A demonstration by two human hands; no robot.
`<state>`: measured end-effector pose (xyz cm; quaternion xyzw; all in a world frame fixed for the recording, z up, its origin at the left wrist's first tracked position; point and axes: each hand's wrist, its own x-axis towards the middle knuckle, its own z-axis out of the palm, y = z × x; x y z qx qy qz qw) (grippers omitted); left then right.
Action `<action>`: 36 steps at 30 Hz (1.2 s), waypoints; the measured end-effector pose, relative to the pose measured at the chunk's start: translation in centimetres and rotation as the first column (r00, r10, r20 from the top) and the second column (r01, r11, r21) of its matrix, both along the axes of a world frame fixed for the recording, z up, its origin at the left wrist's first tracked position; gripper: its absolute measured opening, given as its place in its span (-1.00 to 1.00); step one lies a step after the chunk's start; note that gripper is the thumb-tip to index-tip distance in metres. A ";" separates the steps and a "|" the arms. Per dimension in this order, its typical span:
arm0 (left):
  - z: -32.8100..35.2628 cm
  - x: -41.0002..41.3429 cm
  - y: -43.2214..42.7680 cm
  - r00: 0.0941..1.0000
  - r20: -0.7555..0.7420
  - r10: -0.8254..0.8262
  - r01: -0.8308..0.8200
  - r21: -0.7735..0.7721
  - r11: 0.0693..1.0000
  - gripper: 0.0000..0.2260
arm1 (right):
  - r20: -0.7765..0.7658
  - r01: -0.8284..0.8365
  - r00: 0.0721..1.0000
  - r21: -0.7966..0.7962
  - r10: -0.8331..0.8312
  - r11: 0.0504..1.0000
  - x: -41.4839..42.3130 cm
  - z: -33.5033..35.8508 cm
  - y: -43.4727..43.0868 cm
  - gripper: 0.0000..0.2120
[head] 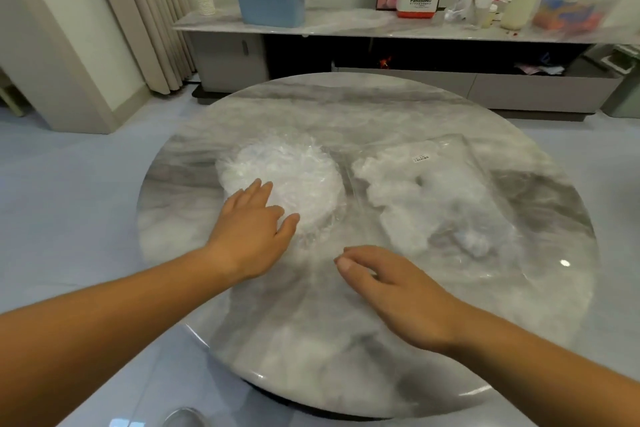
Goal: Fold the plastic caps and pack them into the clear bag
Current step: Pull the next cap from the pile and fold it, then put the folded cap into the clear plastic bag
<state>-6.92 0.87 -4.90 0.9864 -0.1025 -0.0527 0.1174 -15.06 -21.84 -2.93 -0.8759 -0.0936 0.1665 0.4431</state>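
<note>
Partway through, by my read. Round grey marble table (311, 340) holds two plastic heaps. Left: the pile of crinkled translucent plastic caps (294, 177), loose, not visibly folded. Right: the flat clear plastic bag with a small white label (460, 163), lying on the table with white bunched plastic inside, so I judge some caps are already packed; count unreadable. My left hand (251, 232) lies flat on the near edge of the loose pile, fingers spread, gripping nothing. My right hand (398, 291) is low over bare table just beside the bag's near corner, fingers loosely curled; can't tell if it pinches film. Left to do: fold the pile, bag it.
</note>
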 end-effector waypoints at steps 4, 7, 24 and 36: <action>-1.4 0.0 1.8 1.000 0.015 -0.003 0.003 0.016 1.000 -0.52 | 0.086 -0.070 0.991 -0.305 0.100 0.950 0.5 -1.7 0.9 -0.67; -2.1 0.1 2.8 0.997 0.058 -0.043 0.041 0.023 0.999 -0.46 | 0.105 0.002 0.993 -0.445 0.050 0.896 0.8 -2.4 0.5 -0.48; -1.3 0.3 2.8 0.996 0.061 -0.071 0.066 0.076 0.995 -0.23 | 0.165 -0.040 0.979 -0.429 0.122 0.902 -0.6 -2.5 -0.1 -0.47; 1.2 -1.6 1.4 0.961 0.213 -0.174 0.171 0.033 0.985 -0.24 | 0.300 0.038 0.952 -0.323 0.065 0.946 -1.0 -1.5 -1.1 -0.41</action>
